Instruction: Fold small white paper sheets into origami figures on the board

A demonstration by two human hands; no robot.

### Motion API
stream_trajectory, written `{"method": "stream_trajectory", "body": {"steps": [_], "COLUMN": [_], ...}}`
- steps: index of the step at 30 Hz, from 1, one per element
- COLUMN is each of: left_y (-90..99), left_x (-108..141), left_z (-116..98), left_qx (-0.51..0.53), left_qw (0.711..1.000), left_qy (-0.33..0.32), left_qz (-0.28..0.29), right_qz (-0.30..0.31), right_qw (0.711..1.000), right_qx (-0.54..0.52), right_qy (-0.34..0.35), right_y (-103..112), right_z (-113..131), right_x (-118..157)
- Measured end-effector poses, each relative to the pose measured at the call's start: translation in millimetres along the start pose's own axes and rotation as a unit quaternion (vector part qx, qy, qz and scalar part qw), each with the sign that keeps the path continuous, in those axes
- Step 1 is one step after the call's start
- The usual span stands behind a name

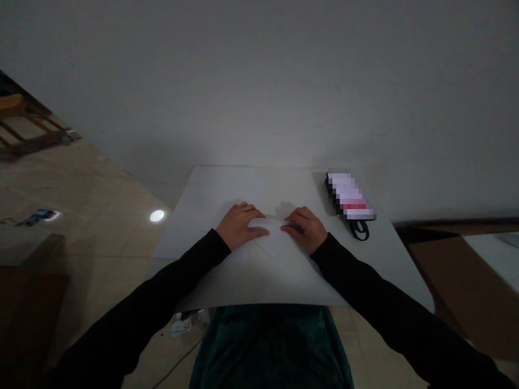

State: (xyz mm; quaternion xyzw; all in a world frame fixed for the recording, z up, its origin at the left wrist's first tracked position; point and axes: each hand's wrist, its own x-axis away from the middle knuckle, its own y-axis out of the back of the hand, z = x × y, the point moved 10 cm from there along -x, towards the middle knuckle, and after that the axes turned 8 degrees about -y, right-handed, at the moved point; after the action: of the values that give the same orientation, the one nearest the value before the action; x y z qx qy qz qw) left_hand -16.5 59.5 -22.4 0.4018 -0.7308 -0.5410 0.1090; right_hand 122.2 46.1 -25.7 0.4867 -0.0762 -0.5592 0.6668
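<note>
A small folded white paper (271, 237) lies on the white table near its middle, with a pointed corner toward me. My left hand (242, 226) grips its left end, thumb in front and fingers behind the upper edge. At the right end, my right hand (305, 228) pinches the same edge between thumb and fingers. Larger white sheets (219, 189) lie flat on the left part of the table, partly beneath my left hand and forearm.
On the table's right side rests a blurred phone-like object (349, 197) with a black strap loop (360, 230). The white table (365, 259) stands against a grey wall. A cardboard box (462, 281) is at the right, and a wooden stool (24, 116) at the far left.
</note>
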Motion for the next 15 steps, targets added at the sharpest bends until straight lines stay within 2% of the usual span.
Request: {"method": "stream_trajectory", "body": {"steps": [3,6,11,15], "left_y": [-4.8,-2.1,-1.1,-8.8], "left_x": [-8,-6,17,38], "left_z": [-11,-20,-46,-64], "left_qx": [-0.003,-0.018,-0.087,-0.109], "left_qw": [0.999,0.998,0.985,0.971], "left_qy": [-0.032,-0.057,-0.148,-0.209], "left_qz": [0.005,-0.008,0.002,0.029], "right_qz": [-0.008,-0.023,-0.055,-0.037], "right_qw": [0.999,0.993,0.956,0.944], "right_qx": [0.018,0.088,0.215,0.246], "right_qy": [0.035,0.08,0.191,0.215], "right_y": [2,4,5,2], "right_z": [12,26,57,70], "right_x": [1,6,21,28]}}
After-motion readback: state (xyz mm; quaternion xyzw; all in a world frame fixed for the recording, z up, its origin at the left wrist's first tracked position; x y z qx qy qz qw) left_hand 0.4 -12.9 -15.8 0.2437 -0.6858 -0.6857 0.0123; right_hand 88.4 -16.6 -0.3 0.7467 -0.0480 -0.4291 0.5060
